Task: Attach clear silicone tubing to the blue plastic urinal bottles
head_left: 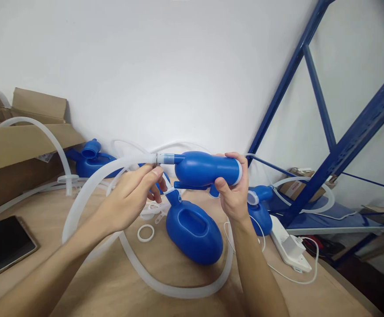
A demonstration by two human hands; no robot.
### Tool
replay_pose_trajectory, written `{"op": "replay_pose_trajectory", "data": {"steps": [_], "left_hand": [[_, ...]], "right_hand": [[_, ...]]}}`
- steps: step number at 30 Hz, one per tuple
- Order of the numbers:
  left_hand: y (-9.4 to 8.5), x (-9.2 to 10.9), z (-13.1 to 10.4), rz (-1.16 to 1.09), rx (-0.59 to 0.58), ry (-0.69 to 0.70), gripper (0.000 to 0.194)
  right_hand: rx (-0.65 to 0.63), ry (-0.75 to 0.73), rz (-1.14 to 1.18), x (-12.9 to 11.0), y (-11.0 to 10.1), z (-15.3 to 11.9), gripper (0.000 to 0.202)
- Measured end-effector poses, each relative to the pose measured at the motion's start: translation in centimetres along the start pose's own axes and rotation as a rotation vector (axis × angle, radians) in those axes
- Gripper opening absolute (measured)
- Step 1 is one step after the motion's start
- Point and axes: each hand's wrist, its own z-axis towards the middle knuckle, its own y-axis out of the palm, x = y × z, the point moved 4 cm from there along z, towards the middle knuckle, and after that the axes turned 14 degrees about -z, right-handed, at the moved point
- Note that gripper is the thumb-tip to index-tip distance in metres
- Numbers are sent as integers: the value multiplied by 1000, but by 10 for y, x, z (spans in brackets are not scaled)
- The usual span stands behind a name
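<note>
My right hand [234, 189] grips a hollow blue plastic urinal piece [198, 168] by its wide, white-rimmed end, holding it level above the table. Its narrow spout joins a clear connector on the end of a translucent corrugated hose [93, 185]. At that joint sits a thin metal hose clamp [156, 159]. The thumb and fingertips of my left hand [135, 193] are closed on the clamp from below. Beneath both hands, a blue urinal bottle [195, 235] with a grip hole lies on the table, a hose running from its neck.
White rings [145, 233] and small white parts lie beside the bottle. A tablet [5, 246] is at left, before a cardboard box [30, 138] with hoses. More blue bottles [94, 165] stand behind. A power strip [290, 246] and blue shelf frame [330, 154] are at right.
</note>
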Motion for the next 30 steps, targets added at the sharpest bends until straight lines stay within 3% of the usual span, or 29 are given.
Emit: {"op": "replay_pose_trajectory", "data": {"steps": [5,9,19,27,30], "left_hand": [[0,1,-1,53,-51,60,56],[3,-2,-2,-69,-115,53,51],[16,-5,0,-517,-117,-193,40],[13,-4,1,-486,-164,-232,47],[13,-4,-1,-574,-215,-281,44]], "right_hand": [[-10,-17,-8,-3,3,0,63],[-6,-84,0,-5,7,-2,60],[-22,-221,-76,-5,7,-5,58],[-31,-285,-139,-10,4,-4,53],[-40,-297,-123,-10,3,-3,51]]}}
